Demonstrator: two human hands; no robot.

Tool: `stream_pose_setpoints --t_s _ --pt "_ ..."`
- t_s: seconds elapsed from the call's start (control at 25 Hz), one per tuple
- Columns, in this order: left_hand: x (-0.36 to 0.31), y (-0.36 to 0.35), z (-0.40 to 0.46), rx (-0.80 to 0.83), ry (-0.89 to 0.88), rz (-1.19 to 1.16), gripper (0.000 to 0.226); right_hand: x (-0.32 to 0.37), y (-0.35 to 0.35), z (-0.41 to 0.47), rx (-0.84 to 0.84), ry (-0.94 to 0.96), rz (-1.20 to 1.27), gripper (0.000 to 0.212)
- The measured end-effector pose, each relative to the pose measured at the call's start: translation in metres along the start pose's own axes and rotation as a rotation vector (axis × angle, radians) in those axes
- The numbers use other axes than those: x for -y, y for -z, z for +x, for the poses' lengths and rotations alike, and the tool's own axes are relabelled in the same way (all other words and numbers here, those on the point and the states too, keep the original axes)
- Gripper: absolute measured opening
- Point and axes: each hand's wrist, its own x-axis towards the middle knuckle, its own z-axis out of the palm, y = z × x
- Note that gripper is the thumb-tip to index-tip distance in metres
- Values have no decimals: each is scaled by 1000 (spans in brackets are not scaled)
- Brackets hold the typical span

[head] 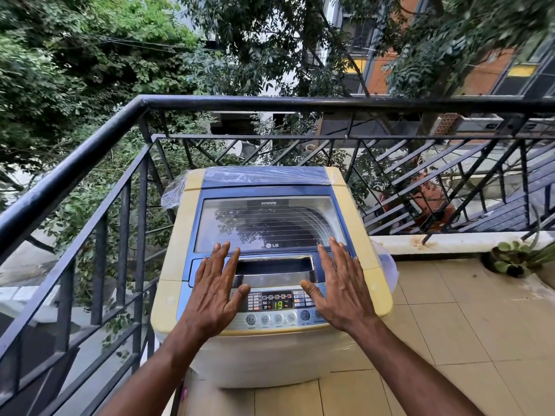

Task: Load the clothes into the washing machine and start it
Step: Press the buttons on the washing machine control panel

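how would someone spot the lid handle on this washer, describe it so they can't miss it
Start at the cream and blue top-loading washing machine by the black balcony railing. On its closed lid, below the glass window, sits a shiny chrome recessed handle, the only metallic part, just above the lit control panel.

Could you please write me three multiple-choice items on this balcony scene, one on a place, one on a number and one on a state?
1. Where does the top-loading washing machine with yellowed sides stand?
A. beside the black metal railing
B. indoors, by a sink
C. under a table

2. What number glows on the green display?
A. 45
B. 19
C. 07

3. How is the blue-framed glass lid?
A. raised
B. removed
C. shut

Answers: 1 A, the railing runs beside and behind it. 2 B, the digits read 19. 3 C, it lies flat, with the left hand and right hand spread open above its front edge.
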Motion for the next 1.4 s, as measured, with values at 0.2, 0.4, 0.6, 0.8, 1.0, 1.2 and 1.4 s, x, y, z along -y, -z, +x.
stream_pose_setpoints --t_s 0.2,0.4,0.6,0.8,1.0,1.2,1.4 --pt "0 2 2 7 4 3 92 0 -1 2 3 2 -25 93" --pt "0 4 2 11 10 3 92 2 -1 3 -2 6 -31 94" --pt "-1 4 2 16 9 6 91 2 0 4 -5 11 -32 94" --pt "-3 3 3 13 4 12 92 1 0 4 -13 10 -33 93" --pt "-3 2 6 11 2 6 91 1 -2 4 -26 12 -11 93" --pt "-6 3 17 17 -21 0 91 -1 -1 3 -53 -25 -24 94" --pt "-22 6 39 41 -100 0 94 -8 8 -5 -90 -129 -53 97"
